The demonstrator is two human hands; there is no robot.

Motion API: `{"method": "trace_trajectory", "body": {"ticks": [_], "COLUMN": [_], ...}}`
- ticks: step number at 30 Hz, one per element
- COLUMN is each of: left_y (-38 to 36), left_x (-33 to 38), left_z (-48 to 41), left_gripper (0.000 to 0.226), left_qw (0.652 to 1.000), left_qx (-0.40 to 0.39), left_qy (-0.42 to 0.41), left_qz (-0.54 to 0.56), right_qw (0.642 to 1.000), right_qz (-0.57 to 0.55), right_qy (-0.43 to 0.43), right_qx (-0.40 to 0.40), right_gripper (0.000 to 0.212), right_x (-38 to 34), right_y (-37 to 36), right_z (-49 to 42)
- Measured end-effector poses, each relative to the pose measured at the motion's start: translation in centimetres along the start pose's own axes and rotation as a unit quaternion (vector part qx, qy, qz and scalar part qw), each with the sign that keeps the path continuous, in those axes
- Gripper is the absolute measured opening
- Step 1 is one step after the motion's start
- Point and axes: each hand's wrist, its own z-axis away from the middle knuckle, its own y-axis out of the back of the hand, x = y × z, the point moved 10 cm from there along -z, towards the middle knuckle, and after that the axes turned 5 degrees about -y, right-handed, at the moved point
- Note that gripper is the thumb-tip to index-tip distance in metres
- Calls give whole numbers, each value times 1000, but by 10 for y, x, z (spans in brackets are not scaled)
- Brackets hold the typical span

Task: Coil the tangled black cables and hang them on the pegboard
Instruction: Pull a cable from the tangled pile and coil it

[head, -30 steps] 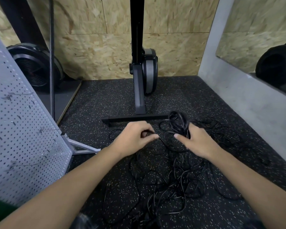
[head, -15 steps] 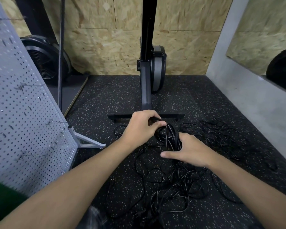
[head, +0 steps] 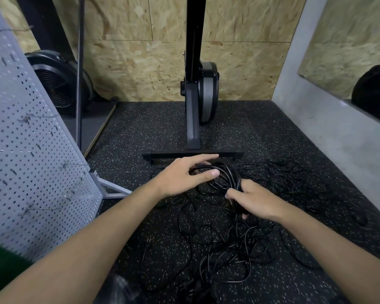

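Since half a second ago the left hand [head: 184, 175] has loosened. Its fingers were wrapped over the top of the coil [head: 225, 174] and are now stretched out, thumb and forefinger apart on either side of the top loops, clamping nothing.

The pegboard [head: 31, 150] leans well off to the left, so the coil has a fair way to travel, probably with slack trailing behind it. The tangle [head: 228, 242] sprawls across the floor [head: 162, 128] beneath and beside both arms. The strand feeding the coil likely runs down into it, so a hard pull could tighten a knot instead of freeing length. The foot bar [head: 162, 155] lies just behind the coil, and a dragged loop might catch on its end.

The coil is held up above the tangle, between the hands. Only the right hand [head: 258, 201] grasps it, fingers curled round its near side. With the left hand slack, the stiff loops could spring open or slide out of order. The hooks [head: 75, 164] look thin, so a loose coil could slip off them.
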Motion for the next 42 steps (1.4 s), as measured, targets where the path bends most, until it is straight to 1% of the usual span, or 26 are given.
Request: {"method": "trace_trajectory", "body": {"ticks": [3, 6, 8, 10, 13, 15, 18, 19, 22, 24, 25, 27, 29, 31, 33, 36, 38, 39, 42], "left_y": [-2, 1, 2, -1, -10, -17, -20, -19, -19, -20, -21, -23, -23, -18, -11, -14, -12, -8, 2], "left_x": [4, 4, 8, 13, 19, 20, 21, 21, 9, -3, -8, -12, -9, -4, -1, -6, -14, -17, -25], "left_z": [-1, -3, -4, -5, -7, -7, -9, -10, -16, -18, -19, -18, -15, -12, -10, -6, -3, -3, 1], "left_gripper": [52, 52, 51, 49, 48, 50, 48, 45, 36, 31, 31, 30, 31, 32, 35, 38, 46, 48, 43], "left_qw": [1000, 999, 996, 992, 975, 961, 951, 951, 958, 962, 963, 965, 966, 968, 971, 973, 982, 987, 993], "left_qx": [-11, 13, 20, 11, -17, -37, -35, -29, -25, -40, -52, -63, -54, -19, 10, -7, -2, 15, 67], "left_qy": [-16, -28, -55, -75, -96, -95, -94, -95, -71, -40, -22, -4, -14, -29, -31, -24, 0, 7, 40], "left_qz": [-5, -24, -60, -102, -200, -257, -292, -293, -278, -266, -262, -255, -253, -248, -239, -231, -187, -161, -83], "right_qw": [1000, 999, 996, 995, 994, 993, 994, 994, 989, 975, 965, 944, 922, 906, 898, 899, 907, 917, 955], "right_qz": [-5, 29, 33, 33, 29, 23, 36, 48, 126, 197, 237, 308, 361, 396, 412, 413, 398, 375, 265], "right_qy": [10, 30, 47, 56, 43, 24, 33, 46, 82, 100, 104, 110, 120, 128, 132, 132, 131, 128, 124], "right_qx": [-6, -34, -62, -77, -100, -117, -100, -83, -14, 20, 31, 49, 66, 83, 84, 57, 41, 39, 53], "right_gripper": [14, 15, 13, 11, 17, 16, 11, 17, 50, 61, 63, 61, 55, 51, 51, 47, 45, 42, 33], "right_x": [-3, -9, -12, -14, -12, -7, -6, -8, -15, -19, -21, -23, -25, -30, -30, -24, -20, -19, -19], "right_y": [-1, -8, -15, -18, -22, -25, -20, -16, -4, -3, -3, -5, -8, -8, -9, -14, -18, -17, -4], "right_z": [2, 6, 10, 12, 16, 16, 13, 13, 14, 15, 17, 18, 18, 17, 15, 13, 13, 12, 6]}}
